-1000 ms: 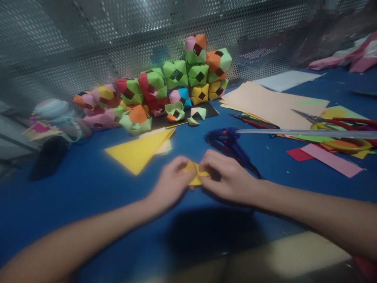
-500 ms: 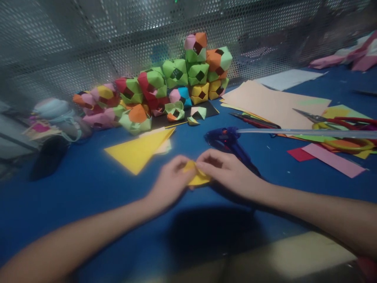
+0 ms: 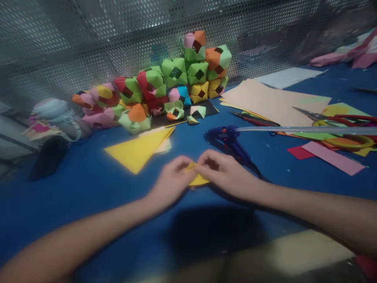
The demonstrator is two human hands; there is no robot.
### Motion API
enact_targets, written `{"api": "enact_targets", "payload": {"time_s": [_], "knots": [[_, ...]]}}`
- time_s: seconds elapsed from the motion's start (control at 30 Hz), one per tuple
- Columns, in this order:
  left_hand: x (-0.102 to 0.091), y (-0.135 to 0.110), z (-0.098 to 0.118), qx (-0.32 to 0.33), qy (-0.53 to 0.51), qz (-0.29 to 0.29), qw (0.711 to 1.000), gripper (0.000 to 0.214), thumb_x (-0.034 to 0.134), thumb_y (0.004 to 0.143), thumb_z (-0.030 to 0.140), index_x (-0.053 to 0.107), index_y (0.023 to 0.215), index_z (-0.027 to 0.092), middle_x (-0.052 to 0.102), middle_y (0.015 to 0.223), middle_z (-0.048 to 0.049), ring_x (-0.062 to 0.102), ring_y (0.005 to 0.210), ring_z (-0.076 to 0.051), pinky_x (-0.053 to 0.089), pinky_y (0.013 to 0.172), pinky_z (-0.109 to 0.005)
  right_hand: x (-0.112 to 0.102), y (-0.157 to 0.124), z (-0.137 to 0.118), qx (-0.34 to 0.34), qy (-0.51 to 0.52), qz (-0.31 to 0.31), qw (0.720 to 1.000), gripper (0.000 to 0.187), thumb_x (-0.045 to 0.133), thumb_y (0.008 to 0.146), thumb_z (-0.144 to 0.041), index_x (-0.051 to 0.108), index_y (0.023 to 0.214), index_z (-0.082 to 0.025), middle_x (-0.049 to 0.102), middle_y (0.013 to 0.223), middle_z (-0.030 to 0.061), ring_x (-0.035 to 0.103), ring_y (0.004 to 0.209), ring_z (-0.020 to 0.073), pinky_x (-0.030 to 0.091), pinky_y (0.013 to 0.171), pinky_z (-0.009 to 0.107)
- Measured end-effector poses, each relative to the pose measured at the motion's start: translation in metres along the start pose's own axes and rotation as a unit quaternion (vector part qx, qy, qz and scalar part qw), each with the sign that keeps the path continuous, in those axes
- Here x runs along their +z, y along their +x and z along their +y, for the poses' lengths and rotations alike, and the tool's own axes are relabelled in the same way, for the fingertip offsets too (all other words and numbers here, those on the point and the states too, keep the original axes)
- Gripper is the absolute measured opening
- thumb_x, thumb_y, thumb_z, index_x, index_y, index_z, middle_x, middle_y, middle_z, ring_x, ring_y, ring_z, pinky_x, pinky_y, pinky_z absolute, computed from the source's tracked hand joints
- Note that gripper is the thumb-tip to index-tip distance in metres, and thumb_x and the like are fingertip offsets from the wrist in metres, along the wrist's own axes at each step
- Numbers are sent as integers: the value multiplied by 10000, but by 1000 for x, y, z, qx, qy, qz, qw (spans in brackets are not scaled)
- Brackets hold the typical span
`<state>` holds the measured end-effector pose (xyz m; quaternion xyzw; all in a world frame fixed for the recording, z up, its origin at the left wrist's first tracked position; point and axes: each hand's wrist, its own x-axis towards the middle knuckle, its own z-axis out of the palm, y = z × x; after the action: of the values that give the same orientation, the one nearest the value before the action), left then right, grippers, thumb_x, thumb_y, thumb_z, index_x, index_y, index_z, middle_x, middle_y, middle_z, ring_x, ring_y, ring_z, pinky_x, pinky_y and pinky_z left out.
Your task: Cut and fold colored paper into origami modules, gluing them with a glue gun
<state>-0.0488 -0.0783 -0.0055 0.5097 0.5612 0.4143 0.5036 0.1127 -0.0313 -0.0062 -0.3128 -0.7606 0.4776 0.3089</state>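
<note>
Between my two hands is a small folded piece of yellow paper (image 3: pixel 199 181), held just above the blue table (image 3: pixel 141 232). My left hand (image 3: pixel 175 177) pinches its left side, thumb on top. On the other side my right hand (image 3: pixel 222 169) grips the paper's upper right part with thumb and bent fingers. The fingertips of both hands nearly meet and cover much of the paper. A larger yellow paper triangle (image 3: pixel 138 149) lies to the left of my hands. Just beyond my right hand rests a blue glue gun (image 3: pixel 225 135) with a long clear glue stick.
Several folded paper blocks (image 3: pixel 173 72) are stacked at the back against a perforated metal panel (image 3: pixel 123 31). Scissors (image 3: pixel 318 117), beige sheets (image 3: pixel 273 98) and a pink paper strip (image 3: pixel 334 157) lie at the right. A white roundish object (image 3: pixel 53 110) stands at far left.
My right thumb and fingers have shifted slightly on the yellow paper, and its top edge looks more pressed together. Both hands stay in nearly the same place.
</note>
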Motion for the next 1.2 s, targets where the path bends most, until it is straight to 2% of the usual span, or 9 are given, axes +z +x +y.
{"api": "enact_targets", "payload": {"time_s": [0.47,0.67,0.83,0.93,1.1,1.2], "knots": [[0,-1,0,12,-35,-16,999,171,642,791,301,566,812,149,583,688,28,563,562,-85,490,529,-210,2,-2,-1,10,25,27,999,161,523,849,-286,513,729,-178,504,636,-35,446,566,92,356,495,214],[2,-3,3,-5,-65,-23,998,186,682,743,264,554,820,155,568,712,34,561,612,-87,513,542,-203,2,-3,-2,-14,6,48,999,162,524,850,-262,500,709,-186,512,624,-35,448,551,91,353,480,208],[3,-3,3,-15,-84,-31,996,222,705,726,286,552,830,164,576,742,31,566,621,-87,532,573,-225,2,-3,0,-62,-36,70,995,165,534,841,-219,493,684,-186,519,621,-32,452,546,86,352,487,207],[4,-3,2,-21,-68,-26,997,230,708,723,297,554,826,162,583,731,27,573,626,-93,521,577,-224,2,-3,2,-80,-53,76,992,175,537,842,-215,495,674,-186,531,629,-27,452,548,86,353,492,210],[3,-1,0,-10,-35,-3,999,186,676,721,277,559,804,158,589,722,17,564,618,-100,487,576,-225,3,-3,1,-64,-47,48,996,138,575,830,-246,519,721,-183,531,633,-31,463,553,89,362,491,207],[2,0,-1,-4,-12,-9,1000,139,646,723,251,565,789,159,587,715,19,548,615,-98,473,582,-226,2,-4,1,-109,-61,52,991,80,568,843,-229,553,789,-173,547,703,-10,493,606,98,398,542,216]]}}
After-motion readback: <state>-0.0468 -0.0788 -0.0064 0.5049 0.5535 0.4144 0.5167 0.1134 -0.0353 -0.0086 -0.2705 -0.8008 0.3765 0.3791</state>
